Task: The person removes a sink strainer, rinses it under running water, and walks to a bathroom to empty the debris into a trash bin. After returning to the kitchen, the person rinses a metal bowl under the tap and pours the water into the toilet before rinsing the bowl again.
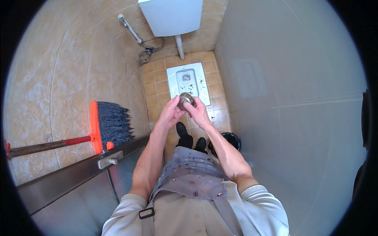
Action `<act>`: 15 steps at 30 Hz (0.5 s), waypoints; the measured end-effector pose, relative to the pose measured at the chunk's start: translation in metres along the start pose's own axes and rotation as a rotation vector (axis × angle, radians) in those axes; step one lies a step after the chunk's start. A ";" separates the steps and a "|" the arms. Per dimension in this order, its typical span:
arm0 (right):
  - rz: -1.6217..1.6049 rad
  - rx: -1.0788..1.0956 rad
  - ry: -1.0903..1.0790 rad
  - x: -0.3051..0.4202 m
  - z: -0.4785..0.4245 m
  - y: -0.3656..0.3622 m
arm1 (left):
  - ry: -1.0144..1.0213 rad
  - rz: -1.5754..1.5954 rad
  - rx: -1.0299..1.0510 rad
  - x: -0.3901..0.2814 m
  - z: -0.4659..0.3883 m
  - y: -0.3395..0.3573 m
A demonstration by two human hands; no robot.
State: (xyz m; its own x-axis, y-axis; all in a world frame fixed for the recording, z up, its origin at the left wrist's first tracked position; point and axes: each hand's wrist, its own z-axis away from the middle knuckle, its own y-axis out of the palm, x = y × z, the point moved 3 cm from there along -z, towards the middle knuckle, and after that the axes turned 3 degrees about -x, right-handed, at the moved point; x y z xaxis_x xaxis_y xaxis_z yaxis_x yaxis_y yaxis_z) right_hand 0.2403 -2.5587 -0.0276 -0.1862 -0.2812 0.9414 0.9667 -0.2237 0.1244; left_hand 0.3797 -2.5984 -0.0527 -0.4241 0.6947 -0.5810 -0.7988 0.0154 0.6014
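Observation:
Between both hands I hold a small round metallic object (186, 100), perhaps a door knob or lock part; its exact kind is unclear. My left hand (171, 111) grips its left side, with the thumb up along the edge. My right hand (198, 112) holds the right side, its thumb laid over the front. Beyond the hands, a white squat toilet (172, 79) is set in the tiled floor. Dark scraps (191, 86) are scattered in its bowl and on its right rim.
A white cistern (174, 17) with a flush pipe (179, 47) hangs on the far wall. At left are a pipe and hose (130, 31), a mop with an orange head (94, 126), and a door edge with a latch (110, 160). A black-lined bin (234, 141) stands right, beside a grey partition (280, 118).

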 end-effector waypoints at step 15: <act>-0.090 0.039 0.208 0.031 -0.092 0.015 | 0.111 -0.229 0.095 -0.070 -0.038 0.005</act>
State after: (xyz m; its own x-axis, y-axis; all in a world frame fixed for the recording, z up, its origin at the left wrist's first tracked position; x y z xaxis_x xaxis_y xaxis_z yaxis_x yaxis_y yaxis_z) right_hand 0.2329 -2.6570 -0.0252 -0.3004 -0.4489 0.8415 0.9498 -0.2212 0.2211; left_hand 0.3892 -2.6740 -0.0302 -0.2854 0.5826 -0.7610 -0.8380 0.2337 0.4932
